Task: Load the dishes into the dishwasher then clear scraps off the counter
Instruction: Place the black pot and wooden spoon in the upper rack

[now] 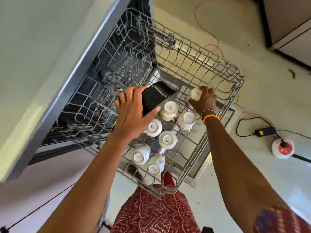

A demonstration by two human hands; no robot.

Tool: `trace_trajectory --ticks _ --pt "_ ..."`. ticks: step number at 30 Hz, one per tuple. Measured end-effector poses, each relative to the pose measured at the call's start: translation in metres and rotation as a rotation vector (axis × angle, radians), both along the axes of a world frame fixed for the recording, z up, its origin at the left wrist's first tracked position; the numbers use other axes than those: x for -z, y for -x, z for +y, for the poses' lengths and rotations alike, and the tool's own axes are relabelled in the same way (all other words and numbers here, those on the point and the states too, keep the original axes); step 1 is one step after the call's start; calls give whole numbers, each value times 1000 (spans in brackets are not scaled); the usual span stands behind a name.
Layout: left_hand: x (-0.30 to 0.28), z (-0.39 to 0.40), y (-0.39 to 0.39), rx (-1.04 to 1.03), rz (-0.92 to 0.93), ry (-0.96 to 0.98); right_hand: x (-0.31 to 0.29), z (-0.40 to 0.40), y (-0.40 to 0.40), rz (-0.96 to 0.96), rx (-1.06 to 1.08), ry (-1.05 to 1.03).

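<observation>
The dishwasher's wire upper rack [208,145] is pulled out over the open door. Several white cups [168,139] stand upside down in its near half. My left hand [133,113] grips a black rectangular container [155,96], tilted with its bottom up, over the rack's middle. My right hand [204,100] holds a small white cup [196,93] against the rack's tines, near the right side. The far half of the rack holds nothing.
The dishwasher body [72,78] with its dark interior sits at the left under a pale counter edge. On the floor to the right lie a black power adapter [265,132], a round white and red device [282,148] and an orange cable [210,31].
</observation>
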State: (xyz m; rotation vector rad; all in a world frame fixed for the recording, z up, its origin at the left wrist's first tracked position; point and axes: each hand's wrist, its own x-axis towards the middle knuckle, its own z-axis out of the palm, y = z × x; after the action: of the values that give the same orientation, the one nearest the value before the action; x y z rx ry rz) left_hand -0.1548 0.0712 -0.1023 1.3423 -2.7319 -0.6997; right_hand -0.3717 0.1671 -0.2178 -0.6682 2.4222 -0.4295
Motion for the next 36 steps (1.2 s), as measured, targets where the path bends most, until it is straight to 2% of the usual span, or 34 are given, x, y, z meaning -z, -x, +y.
trace_trajectory --ticks 4,10,12,14,15,16,18,19,21,23,26,30,36 --pt "1 1 6 11 51 -1 0 4 3 26 -61 -17" --pt "0 4 10 54 36 23 -5 6 8 -95 -1 -7" --pt "5 7 8 80 41 45 -13 3 9 -28 -18 -42" --pt "10 9 6 100 53 67 -29 -3 -2 53 36 95" --pt "12 10 5 106 54 77 -40 -8 -10 -30 93 210" --pt "14 11 4 112 51 90 -49 -13 -21 -213 156 297" --pt "15 12 2 120 36 120 -59 -20 -42 -632 266 360" --pt "15 12 -1 112 31 132 -60 -22 -49 -779 342 386" --pt "17 8 -8 85 46 147 -58 -27 -59 -989 506 469" --pt "17 2 -15 72 52 126 -53 -34 -62 -1078 569 500" --pt "20 -7 -27 15 9 25 -47 -54 -65 -1003 553 506" --pt "28 -15 -40 -244 72 -120 -27 -92 -70 -931 541 496" --pt "44 -16 -52 -481 64 -298 1 -144 -83 -844 363 410"
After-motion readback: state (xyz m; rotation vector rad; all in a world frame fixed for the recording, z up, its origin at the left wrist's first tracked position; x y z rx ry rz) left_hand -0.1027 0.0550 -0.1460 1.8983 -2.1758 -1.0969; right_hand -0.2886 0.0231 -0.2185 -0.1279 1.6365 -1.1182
